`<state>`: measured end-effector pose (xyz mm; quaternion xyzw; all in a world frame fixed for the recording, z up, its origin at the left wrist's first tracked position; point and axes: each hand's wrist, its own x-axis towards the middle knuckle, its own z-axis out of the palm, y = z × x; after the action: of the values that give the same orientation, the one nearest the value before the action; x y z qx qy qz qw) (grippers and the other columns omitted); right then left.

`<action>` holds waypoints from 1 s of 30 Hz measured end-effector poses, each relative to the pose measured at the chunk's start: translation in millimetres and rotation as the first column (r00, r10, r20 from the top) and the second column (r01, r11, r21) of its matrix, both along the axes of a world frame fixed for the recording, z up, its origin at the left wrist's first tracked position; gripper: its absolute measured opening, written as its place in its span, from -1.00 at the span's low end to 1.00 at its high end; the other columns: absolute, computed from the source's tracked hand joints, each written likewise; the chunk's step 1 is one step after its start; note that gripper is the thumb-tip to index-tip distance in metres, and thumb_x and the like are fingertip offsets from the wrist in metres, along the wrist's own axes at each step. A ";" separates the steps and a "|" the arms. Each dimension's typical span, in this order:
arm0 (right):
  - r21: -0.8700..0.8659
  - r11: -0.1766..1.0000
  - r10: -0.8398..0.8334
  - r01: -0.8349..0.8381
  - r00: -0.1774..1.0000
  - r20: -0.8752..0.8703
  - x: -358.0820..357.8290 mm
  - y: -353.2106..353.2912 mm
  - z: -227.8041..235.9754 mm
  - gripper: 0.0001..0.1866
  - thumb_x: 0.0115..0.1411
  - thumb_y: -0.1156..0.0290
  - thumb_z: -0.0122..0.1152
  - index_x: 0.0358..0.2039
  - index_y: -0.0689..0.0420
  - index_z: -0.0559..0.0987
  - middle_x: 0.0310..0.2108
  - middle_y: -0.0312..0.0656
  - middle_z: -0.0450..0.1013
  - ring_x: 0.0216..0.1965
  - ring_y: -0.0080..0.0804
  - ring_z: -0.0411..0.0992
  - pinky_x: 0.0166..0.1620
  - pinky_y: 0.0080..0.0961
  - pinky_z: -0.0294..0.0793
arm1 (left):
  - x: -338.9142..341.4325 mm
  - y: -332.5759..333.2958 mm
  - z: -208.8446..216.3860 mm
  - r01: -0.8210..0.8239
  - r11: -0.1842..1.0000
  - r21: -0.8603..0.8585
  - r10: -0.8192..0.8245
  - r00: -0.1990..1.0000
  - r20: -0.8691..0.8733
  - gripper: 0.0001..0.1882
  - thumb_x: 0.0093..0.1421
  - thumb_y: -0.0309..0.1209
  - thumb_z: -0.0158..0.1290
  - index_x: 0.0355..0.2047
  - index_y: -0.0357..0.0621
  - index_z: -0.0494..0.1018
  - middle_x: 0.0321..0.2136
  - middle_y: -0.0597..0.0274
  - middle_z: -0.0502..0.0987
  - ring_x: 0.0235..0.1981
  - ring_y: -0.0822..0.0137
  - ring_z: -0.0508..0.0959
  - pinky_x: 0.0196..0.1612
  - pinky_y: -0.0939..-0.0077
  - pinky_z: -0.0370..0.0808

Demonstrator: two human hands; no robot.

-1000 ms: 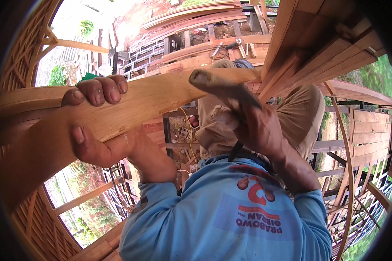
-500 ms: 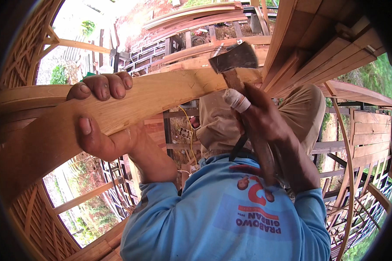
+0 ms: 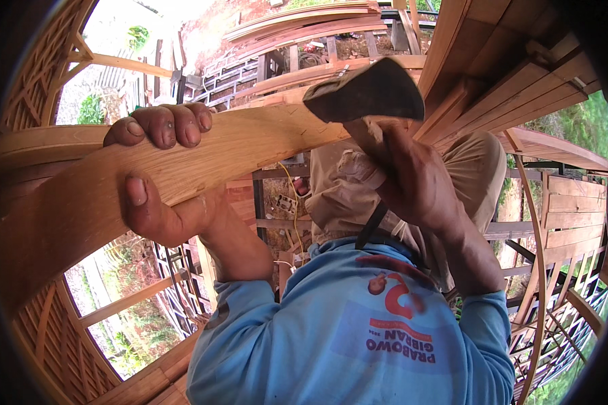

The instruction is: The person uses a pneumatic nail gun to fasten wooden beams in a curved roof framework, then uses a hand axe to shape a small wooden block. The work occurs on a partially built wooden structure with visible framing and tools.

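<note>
A light wooden board (image 3: 243,145) slants across from the lower left to the middle, with pencil-like marks near its right end. My left hand (image 3: 169,219) grips it, fingers over the far edge and thumb across the face. A hatchet (image 3: 368,91) with a dark metal head and wooden handle is in my right hand (image 3: 415,172), which is closed around the handle just below the head. One right finger has a pale wrapping. The hatchet head overlaps the board's right end in view; I cannot tell whether they touch. Most of the handle is hidden.
My bent leg in tan trousers (image 3: 476,169) lies beyond the right hand. Stacked planks (image 3: 304,30) lie at the far side, and timber boards (image 3: 513,94) rise at the upper right. Wooden lattice (image 3: 44,88) stands at the left. A yellow cord (image 3: 294,209) hangs below the board.
My right hand has raised the hatchet, whose head looks larger and closer, and its handle has tilted. The left hand and the board have barely moved.
</note>
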<state>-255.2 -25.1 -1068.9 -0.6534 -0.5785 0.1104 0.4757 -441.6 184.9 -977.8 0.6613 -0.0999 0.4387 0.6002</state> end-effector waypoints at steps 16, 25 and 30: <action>-0.279 0.871 -0.085 -0.403 0.437 -0.895 16.0 9.5 -4.5 -0.54 0.39 0.07 0.16 0.03 0.22 0.47 -0.47 -0.27 0.38 -0.55 -0.58 0.40 -0.52 -0.56 0.43 | 1.6 1.8 -4.9 0.017 1.000 0.025 -0.018 0.999 0.028 -0.51 0.23 -0.11 0.06 0.05 -0.13 0.32 -0.24 0.15 0.38 -0.24 0.23 0.42 -0.10 0.15 0.36; -0.200 0.898 -0.064 -0.391 0.336 -0.940 17.9 5.1 -5.5 -0.56 0.39 0.14 0.13 0.04 0.27 0.44 -0.44 -0.20 0.46 -0.74 -0.48 0.37 -0.67 -0.62 0.41 | -0.6 -0.4 -3.9 0.013 1.000 0.014 -0.013 1.000 -0.011 -0.50 0.15 -0.09 0.01 0.05 -0.03 0.38 -0.26 0.26 0.34 -0.22 0.26 0.35 -0.04 0.18 0.24; -0.137 0.786 0.244 -0.603 0.506 -0.828 4.1 -3.4 -6.3 -0.40 0.39 0.21 0.16 0.29 0.31 0.30 -0.06 -0.04 0.51 -0.37 -0.45 0.54 -0.36 -0.50 0.56 | -1.8 3.6 -5.9 0.008 0.999 0.044 -0.009 1.000 0.023 -0.52 0.23 -0.12 0.04 0.05 -0.12 0.32 -0.24 0.15 0.37 -0.24 0.23 0.41 -0.09 0.12 0.35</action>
<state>-251.2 -28.5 -1075.2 -0.4570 -0.4241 0.6139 0.4842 -443.3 188.5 -983.7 0.6688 -0.1193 0.4412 0.5863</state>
